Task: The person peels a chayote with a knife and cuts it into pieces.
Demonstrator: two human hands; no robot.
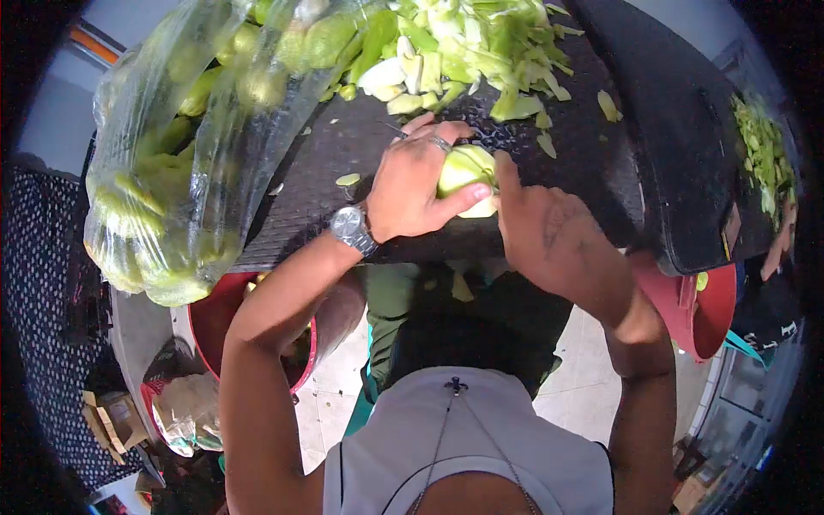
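My left hand (414,178), with a ring and a wristwatch, is closed around a pale green, partly peeled fruit (464,176) at the front of the dark ridged board (318,202). Its thumb presses the near side of the fruit. Against the fruit's right side is my right hand (536,219), fingers curled and index finger extended along it. What lies inside that grip is hidden. A thin dark pointed sliver (393,129) sticks out left of my left fingers; I cannot tell what it belongs to. Beyond my hands lies a heap of sliced green pieces (481,51).
A clear plastic bag (197,163) of green fruits hangs over the board's left edge. Red tubs (206,322) stand below on both sides. On the right, another dark surface (687,154) carries more slices (760,150), near another person's arm (779,245).
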